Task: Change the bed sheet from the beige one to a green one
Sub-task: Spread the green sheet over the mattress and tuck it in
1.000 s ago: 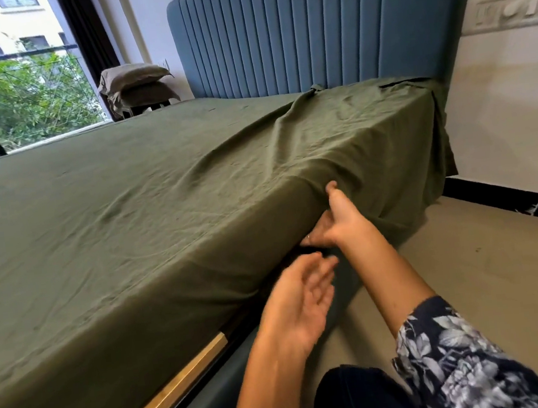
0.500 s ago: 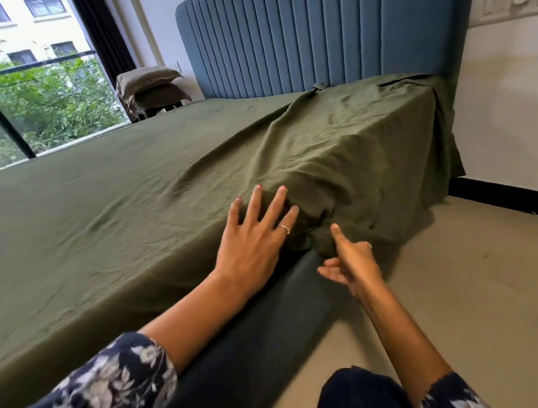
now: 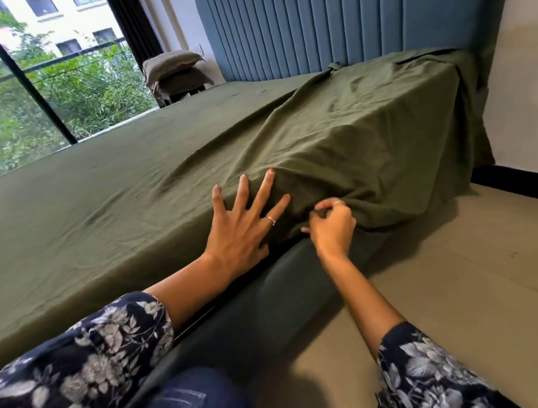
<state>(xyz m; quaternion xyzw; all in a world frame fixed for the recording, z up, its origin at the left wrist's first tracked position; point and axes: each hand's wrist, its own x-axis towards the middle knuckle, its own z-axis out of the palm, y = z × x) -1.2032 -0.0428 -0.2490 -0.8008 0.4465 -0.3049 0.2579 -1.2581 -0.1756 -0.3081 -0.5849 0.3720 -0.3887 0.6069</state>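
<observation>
We see the green sheet (image 3: 125, 193) spread over the whole bed, lying fairly smooth over the far side by the window (image 3: 29, 80) and rumpled toward the near head corner, where it drapes down over the side of the mattress and hangs loose at the corner next to the blue headboard (image 3: 339, 11). The left hand (image 3: 243, 227) lies flat on the sheet at the near edge of the bed, fingers spread wide and holding nothing, the palm pressing the cloth against the side of the mattress; a ring shows on one finger. Just beside it, toward the head of the bed, the right hand (image 3: 330, 227) has its grip curled closed on a bunched fold of the green sheet, low on the mattress side where the cloth meets the dark bed base (image 3: 241, 324). The fold gathers into creases that run up and away from the pinching fingers. Both forearms reach in from dark floral sleeves (image 3: 79, 376). Below the hands the bed base runs along the near edge, and the pale floor (image 3: 471, 281) lies to the right of it. Beyond the far head corner, two pillows (image 3: 175, 70) sit stacked by the window.
</observation>
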